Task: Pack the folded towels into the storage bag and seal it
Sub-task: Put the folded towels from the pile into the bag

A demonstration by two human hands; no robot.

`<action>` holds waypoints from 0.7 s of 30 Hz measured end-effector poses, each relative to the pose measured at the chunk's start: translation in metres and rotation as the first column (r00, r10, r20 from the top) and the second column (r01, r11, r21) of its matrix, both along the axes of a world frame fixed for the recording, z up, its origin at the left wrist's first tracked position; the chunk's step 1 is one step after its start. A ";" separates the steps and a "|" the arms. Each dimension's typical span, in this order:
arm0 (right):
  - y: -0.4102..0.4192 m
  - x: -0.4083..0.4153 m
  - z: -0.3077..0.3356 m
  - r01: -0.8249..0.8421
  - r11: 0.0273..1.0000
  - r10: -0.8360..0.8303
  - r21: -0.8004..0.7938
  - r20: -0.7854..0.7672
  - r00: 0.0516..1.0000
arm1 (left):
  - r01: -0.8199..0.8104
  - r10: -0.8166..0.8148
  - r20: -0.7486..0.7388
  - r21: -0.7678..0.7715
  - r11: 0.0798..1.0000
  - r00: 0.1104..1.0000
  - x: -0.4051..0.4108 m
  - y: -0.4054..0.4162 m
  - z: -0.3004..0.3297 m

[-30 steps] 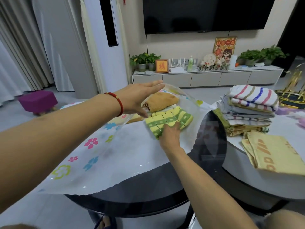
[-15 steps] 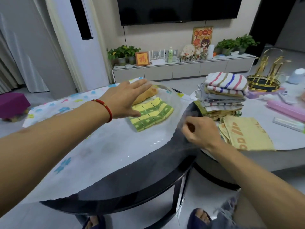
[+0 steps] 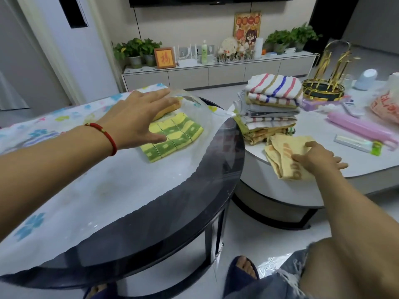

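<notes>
Room: living room with a low white TV cabinet (image 3: 216,70) along the far wall, carrying potted plants (image 3: 138,50) and a framed picture (image 3: 164,57).
Near table: round dark glass table (image 3: 172,212), with the storage bag spread across its top.
Storage bag: clear plastic storage bag (image 3: 97,190) with a flower print, lying flat; its mouth faces right and is lifted into an arch beside the left hand.
Bag contents: one folded green-and-yellow checked towel (image 3: 172,137) lying flat inside, and an orange folded towel (image 3: 170,108) behind it, partly hidden by the left hand.
Left hand: left hand (image 3: 138,119), red cord bracelet (image 3: 103,134) at the wrist, fingers straight and spread, grip apart, palm down over the bag above the two towels; whether it presses the plastic cannot be told.
Second table: white table (image 3: 323,126) just right of the glass table.
Towel stack: stack of folded towels (image 3: 272,104), striped ones on top, on the white table's near-left part, outside the bag.
Loose towel: yellow folded towel (image 3: 285,156) with orange markings, in front of the stack near the table edge.
Right hand: right hand (image 3: 319,160) resting on the yellow towel, fingers spread, grip apart, thumb on the cloth.
Other items: gold wire rack (image 3: 328,72), pink long box (image 3: 362,128).
</notes>
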State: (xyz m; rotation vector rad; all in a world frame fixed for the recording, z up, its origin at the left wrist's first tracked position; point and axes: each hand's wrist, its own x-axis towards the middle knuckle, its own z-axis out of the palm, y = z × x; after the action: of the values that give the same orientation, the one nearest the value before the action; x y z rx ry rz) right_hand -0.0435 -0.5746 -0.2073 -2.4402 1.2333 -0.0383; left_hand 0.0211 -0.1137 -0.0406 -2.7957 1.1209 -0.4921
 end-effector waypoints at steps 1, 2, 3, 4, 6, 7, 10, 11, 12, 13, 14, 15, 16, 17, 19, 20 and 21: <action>-0.003 -0.001 0.003 -0.018 0.999 0.017 0.036 0.026 1.000 | -0.001 0.001 0.003 -0.002 1.000 1.000 0.000 0.002 -0.001; -0.005 -0.002 0.006 -0.054 0.994 0.048 0.092 0.058 0.997 | -0.005 0.005 0.005 0.001 1.000 1.000 0.000 0.005 -0.002; -0.004 -0.003 0.009 -0.107 0.983 0.095 0.150 0.089 0.991 | -0.013 0.013 0.007 0.006 1.000 1.000 0.000 0.007 -0.002; -0.002 -0.005 0.012 -0.162 0.966 0.140 0.202 0.118 0.983 | -0.024 0.024 0.008 0.013 1.000 1.000 -0.001 0.010 -0.003; 0.008 -0.015 0.023 -0.233 0.927 0.179 0.294 0.198 0.964 | -0.053 0.053 0.003 0.015 0.998 0.999 -0.002 0.016 -0.002; 0.017 -0.023 0.029 -0.264 0.906 0.183 0.332 0.255 0.949 | -0.073 0.073 -0.001 0.011 0.997 0.997 -0.004 0.019 -0.002; 0.051 -0.056 0.061 -0.406 0.814 0.200 0.416 0.455 0.868 | -0.128 0.129 -0.013 0.007 0.992 0.992 -0.012 0.033 -0.003; 0.064 -0.069 0.075 -0.477 0.753 0.210 0.453 0.522 0.827 | -0.146 0.146 -0.027 0.000 0.989 0.989 -0.015 0.040 -0.004; 0.077 -0.080 0.090 -0.555 0.672 0.215 0.491 0.588 0.780 | -0.166 0.166 -0.050 -0.013 0.986 0.985 -0.018 0.047 -0.004; 0.091 -0.091 0.104 -0.631 0.575 0.217 0.520 0.647 0.731 | -0.188 0.185 -0.077 -0.028 0.982 0.980 -0.021 0.054 -0.005; 0.106 -0.100 0.117 -0.696 0.472 0.214 0.542 0.695 0.686 | -0.210 0.205 -0.104 -0.041 0.977 0.973 -0.023 0.062 -0.005; 0.124 -0.106 0.127 -0.747 0.368 0.211 0.555 0.732 0.648 | -0.231 0.223 -0.131 -0.047 0.972 0.966 -0.026 0.071 -0.006; 0.143 -0.107 0.135 -0.781 0.268 0.212 0.564 0.756 0.619 | -0.251 0.242 -0.154 -0.039 0.967 0.958 -0.028 0.079 -0.008; 0.165 -0.103 0.138 -0.798 0.181 0.217 0.575 0.768 0.602 | -0.270 0.263 -0.170 -0.018 0.963 0.950 -0.031 0.088 -0.011; 0.212 -0.086 0.137 -0.788 0.078 0.239 0.611 0.755 0.610 | -0.307 0.306 -0.187 0.025 0.951 0.933 -0.035 0.106 -0.016; 0.237 -0.074 0.133 -0.771 0.058 0.250 0.635 0.738 0.627 | -0.318 0.319 -0.193 0.035 0.947 0.928 -0.037 0.114 -0.017; 0.263 -0.061 0.128 -0.755 0.046 0.252 0.654 0.724 0.643 | -0.322 0.323 -0.195 0.038 0.946 0.926 -0.037 0.122 -0.015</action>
State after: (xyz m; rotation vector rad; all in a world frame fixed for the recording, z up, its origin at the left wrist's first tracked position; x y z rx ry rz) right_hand -0.1049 -0.3115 -0.0793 -1.4039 -0.1061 0.2970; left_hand -0.0159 0.0085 -0.0553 -2.9923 0.6592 -0.1794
